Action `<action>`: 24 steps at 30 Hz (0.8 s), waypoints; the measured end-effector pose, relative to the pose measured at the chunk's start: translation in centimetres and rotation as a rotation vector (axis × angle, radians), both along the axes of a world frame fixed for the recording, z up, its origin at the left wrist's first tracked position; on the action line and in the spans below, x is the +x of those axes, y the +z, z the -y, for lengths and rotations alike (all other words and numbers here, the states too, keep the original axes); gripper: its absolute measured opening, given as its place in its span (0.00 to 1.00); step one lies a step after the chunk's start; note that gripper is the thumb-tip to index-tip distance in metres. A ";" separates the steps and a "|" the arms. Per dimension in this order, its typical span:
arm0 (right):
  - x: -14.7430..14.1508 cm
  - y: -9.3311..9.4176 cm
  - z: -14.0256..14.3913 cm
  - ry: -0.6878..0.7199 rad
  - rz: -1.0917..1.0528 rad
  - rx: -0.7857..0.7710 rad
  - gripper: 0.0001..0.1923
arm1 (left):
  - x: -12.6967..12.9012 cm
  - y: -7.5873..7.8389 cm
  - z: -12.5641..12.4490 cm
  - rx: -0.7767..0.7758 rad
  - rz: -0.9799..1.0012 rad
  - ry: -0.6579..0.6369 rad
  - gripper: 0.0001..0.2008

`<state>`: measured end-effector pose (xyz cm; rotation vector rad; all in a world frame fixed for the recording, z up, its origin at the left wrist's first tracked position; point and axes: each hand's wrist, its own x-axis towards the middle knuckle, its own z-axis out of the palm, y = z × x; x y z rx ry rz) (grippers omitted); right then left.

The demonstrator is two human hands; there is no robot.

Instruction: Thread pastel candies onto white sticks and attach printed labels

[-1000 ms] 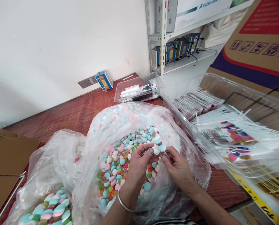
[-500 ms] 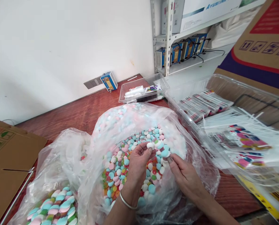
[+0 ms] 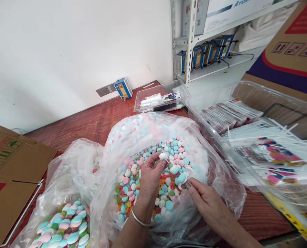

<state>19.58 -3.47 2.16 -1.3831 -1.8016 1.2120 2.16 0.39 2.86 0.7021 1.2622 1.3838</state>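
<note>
The left hand [image 3: 149, 177] has lifted a white candy [image 3: 163, 156] (skewer stick barely visible).

Two hands are in view, a left hand [image 3: 149, 177] and a right hand [image 3: 203, 199]. There are two plastic bags of candy: one big bag [image 3: 153, 131] and one smaller bag [image 3: 73, 162] at 8 o'clock. Two clear trays stand behind: a small tray [image 3: 180, 90] at 12 o'clock and a large tray [image 3: 200, 103] at 2 o'clock.

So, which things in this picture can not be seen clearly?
- Head view: the print on the packets in the clear tray is too small to read.
- The stick under the candy skewer is mostly covered by the right hand.
- The bottom edge cuts off the finished skewers.
- The left hand hides candies in the bag.
</note>
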 end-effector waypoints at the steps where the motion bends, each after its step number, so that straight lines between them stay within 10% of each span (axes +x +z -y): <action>1: 0.0 0.2 0.0 0.004 -0.022 -0.018 0.15 | 0.0 0.0 0.0 0.011 -0.018 0.000 0.18; 15: -2.8 -1.0 1.5 -0.093 -0.534 -0.476 0.14 | 0.4 -2.0 0.0 0.201 -0.313 -0.015 0.09; 24: -3.9 0.1 1.4 -0.089 -0.488 -0.299 0.15 | 1.5 0.4 -0.8 0.107 0.326 0.047 0.11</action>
